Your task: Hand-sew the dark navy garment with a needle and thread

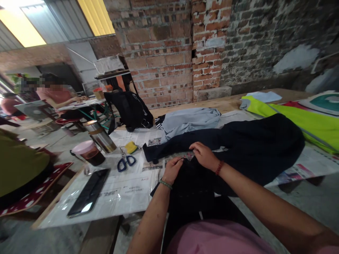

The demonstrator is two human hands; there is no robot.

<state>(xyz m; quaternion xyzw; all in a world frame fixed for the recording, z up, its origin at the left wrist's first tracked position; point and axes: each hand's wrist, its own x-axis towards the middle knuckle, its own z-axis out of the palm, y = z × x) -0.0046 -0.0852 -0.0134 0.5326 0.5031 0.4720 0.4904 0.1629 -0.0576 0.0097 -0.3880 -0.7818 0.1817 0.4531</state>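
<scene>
My left hand (172, 171), with a green bracelet at the wrist, pinches the upper edge of a black cloth (197, 183) that hangs toward my lap. Just right of it and slightly higher is my right hand (204, 155), a red beaded bracelet on its wrist. Its fingertips are pressed together above the cloth; whatever they hold is too small to make out. Behind both hands a dark navy garment (261, 144) lies across the table, one long narrow part stretching left. Blue-handled scissors (126, 163) rest to the left, beside a yellow object (130, 147).
Newspaper under clear plastic covers the table (132, 194). On the left are a phone (88, 192), a pink-lidded cup (90, 153) and a steel flask (100, 135). A black backpack (129, 109), grey garment (189, 120), neon-yellow garment (291, 120) and iron (324, 102) lie farther back. People sit at left.
</scene>
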